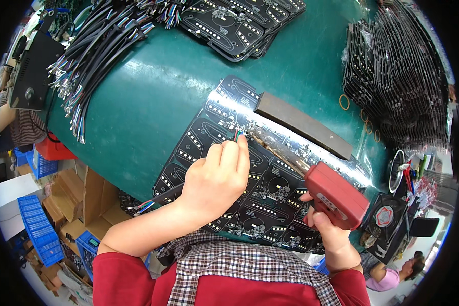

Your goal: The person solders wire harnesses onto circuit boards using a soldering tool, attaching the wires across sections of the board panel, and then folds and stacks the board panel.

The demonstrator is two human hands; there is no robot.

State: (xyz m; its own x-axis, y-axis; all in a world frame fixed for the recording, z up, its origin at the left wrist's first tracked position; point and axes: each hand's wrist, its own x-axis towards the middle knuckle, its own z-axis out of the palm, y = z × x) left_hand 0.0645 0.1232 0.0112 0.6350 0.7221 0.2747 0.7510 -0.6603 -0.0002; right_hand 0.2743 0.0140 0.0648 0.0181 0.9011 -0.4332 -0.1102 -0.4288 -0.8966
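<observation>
My left hand (217, 176) is closed on a black cable (167, 195) and pinches its thin coloured wires against a black circuit board (199, 140). The cable's other stripped end sticks out past my left wrist. My right hand (329, 229) is wrapped round the grip of a red soldering gun (337, 198). Its long tip points up and left, close to my left fingertips; whether it touches the wires I cannot tell. Several boards lie side by side under both hands. A dark rectangular bar (303, 125) rests across their far right part, beside a bright band of glare.
Bundled black cables (94, 64) lie at the far left on the green table (153, 102). A stack of boards (234, 28) stands at the back, more boards (398, 76) on the right. Rubber bands (345, 102) and a small fan (385, 215) are at the right. Another person (392, 275) sits beyond.
</observation>
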